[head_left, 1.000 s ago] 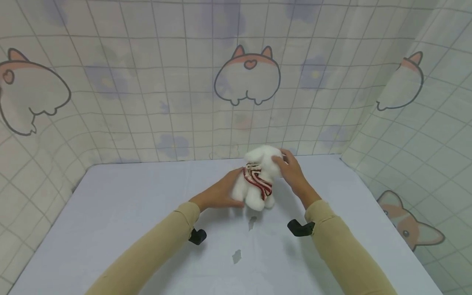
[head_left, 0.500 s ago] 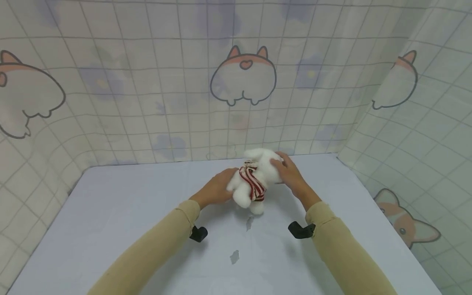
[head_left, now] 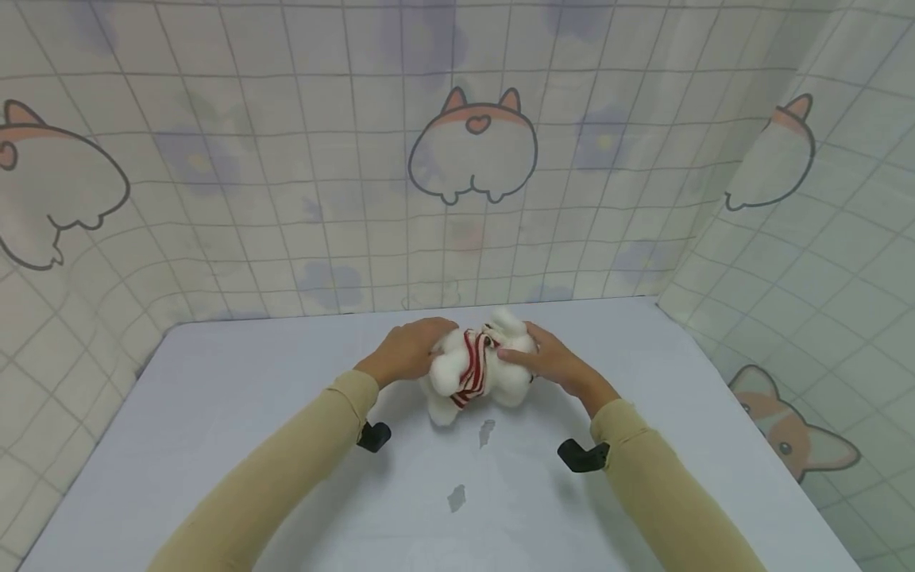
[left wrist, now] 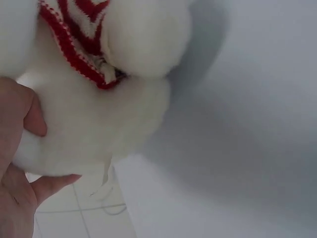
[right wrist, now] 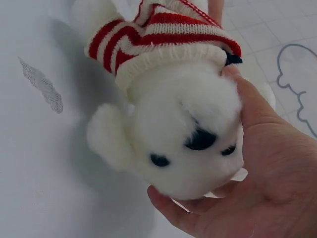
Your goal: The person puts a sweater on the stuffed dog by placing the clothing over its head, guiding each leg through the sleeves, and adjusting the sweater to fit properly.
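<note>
Between my two hands a white plush bear (head_left: 511,389) lies tipped sideways close over the white table, its head to the right. It wears a red-and-white striped knit sweater (head_left: 473,369). My left hand (head_left: 411,349) grips its lower end; in the left wrist view, fingers curl into the white fur (left wrist: 99,124) and a small pale tag (left wrist: 106,171) hangs there. My right hand (head_left: 561,365) holds the head, thumb on the near side. Seen from the right wrist, the bear's black nose (right wrist: 200,140) and eyes face the palm.
The white table (head_left: 286,445) carries two small grey patches, one (head_left: 457,498) nearer me and one (head_left: 487,432) just below the bear. A grid-patterned curtain (head_left: 322,222) with cartoon corgis hangs behind the table and along both sides.
Both hands have turned the bear from nearly upright to lying sideways, its lower end swinging left and its head coming down. My left hand has shifted slightly left and up.
</note>
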### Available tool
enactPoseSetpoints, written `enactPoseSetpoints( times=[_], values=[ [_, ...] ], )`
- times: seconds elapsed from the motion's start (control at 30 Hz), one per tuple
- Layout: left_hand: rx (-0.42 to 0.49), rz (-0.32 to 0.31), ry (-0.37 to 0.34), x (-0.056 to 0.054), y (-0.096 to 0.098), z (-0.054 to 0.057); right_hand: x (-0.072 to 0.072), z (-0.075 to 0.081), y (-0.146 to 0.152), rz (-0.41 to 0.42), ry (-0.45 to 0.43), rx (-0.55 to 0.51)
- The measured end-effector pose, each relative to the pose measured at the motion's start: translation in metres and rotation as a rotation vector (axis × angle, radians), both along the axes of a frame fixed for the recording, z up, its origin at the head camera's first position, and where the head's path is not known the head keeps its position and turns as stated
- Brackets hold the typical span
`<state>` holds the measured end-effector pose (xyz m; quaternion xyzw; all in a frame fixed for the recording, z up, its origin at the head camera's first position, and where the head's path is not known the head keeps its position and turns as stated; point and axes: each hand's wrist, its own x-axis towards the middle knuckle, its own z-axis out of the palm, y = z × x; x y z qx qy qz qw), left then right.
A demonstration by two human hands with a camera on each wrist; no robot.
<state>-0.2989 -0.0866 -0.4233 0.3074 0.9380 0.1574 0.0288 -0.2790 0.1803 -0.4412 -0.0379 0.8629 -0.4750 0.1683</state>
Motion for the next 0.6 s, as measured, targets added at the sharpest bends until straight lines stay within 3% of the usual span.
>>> enactPoseSetpoints(
  times=[0.23,0.5,0.6],
  values=[
    [0.040,-0.039,-0.001,-0.005,-0.007,0.006,0.010,-0.007,-0.004,0.108,-0.031,0.043],
    [0.162,0.020,-0.102,-0.003,-0.015,-0.007,0.012,-0.010,-0.006,0.131,0.003,0.137],
    [0.170,0.017,-0.101,-0.001,-0.016,-0.009,0.013,-0.006,-0.007,0.123,0.031,0.157]
  ],
)
